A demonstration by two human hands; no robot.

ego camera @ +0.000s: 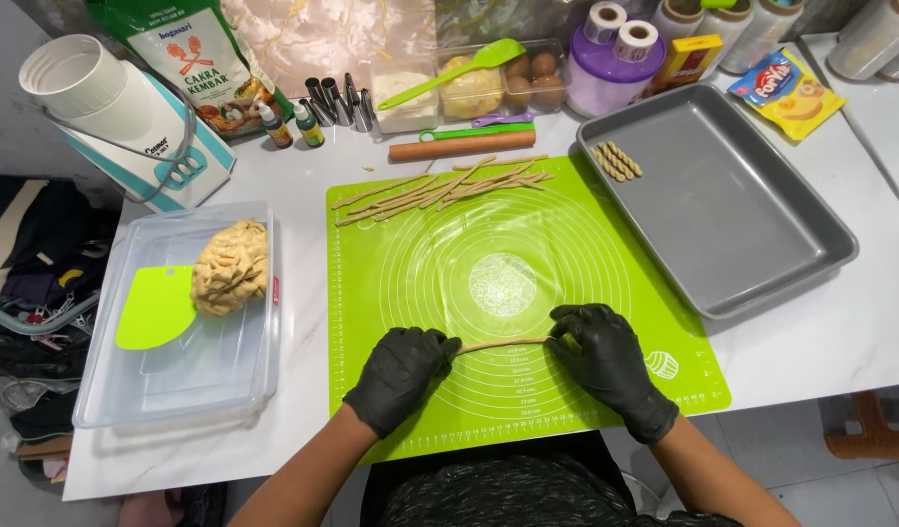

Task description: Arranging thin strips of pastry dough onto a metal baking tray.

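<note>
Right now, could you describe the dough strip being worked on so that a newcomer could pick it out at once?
Find the bright green silicone mat in the middle of the white table. Near its front edge, the left hand and right hand, both black-gloved, pinch the ends of one thin dough strip. Unlike the pile of strips at the mat's far edge, it lies alone, stretched between the fingers.

Single head-worn view, steeply downward over the near table [840, 332], fairly close.
</note>
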